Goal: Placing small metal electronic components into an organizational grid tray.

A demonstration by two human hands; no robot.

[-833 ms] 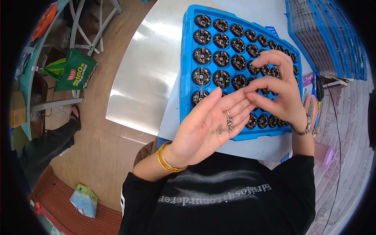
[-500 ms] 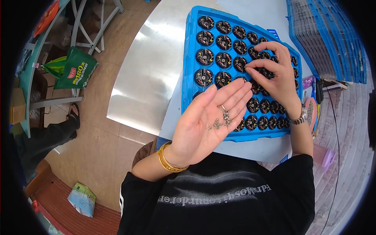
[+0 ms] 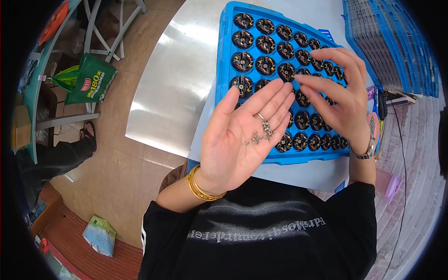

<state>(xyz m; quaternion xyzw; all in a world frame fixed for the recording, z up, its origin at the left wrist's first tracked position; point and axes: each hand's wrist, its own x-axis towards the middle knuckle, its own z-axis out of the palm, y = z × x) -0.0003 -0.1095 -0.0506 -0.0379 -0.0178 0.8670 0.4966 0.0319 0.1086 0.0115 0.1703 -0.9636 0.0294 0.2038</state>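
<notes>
Left hand (image 3: 233,144): palm up, nearly flat, fingers together, thumb spread. Small screw-like metal pieces (image 3: 261,134) sit in a loose cluster on the palm near the finger bases, below the ring. Right hand (image 3: 343,100): half-curled, thumb and forefinger tips close together just beside the left fingertips; blurred, can't tell if a piece is pinched. Beyond both hands: blue tray (image 3: 226,39) on the table, round black electrical assemblies (image 3: 265,66) seated in rows, some hidden by the hands. Left of tray: bare metal sheet (image 3: 163,93). Far right: stack of blue trays (image 3: 394,46). Pink container (image 3: 374,120) right of the right wrist.
</notes>
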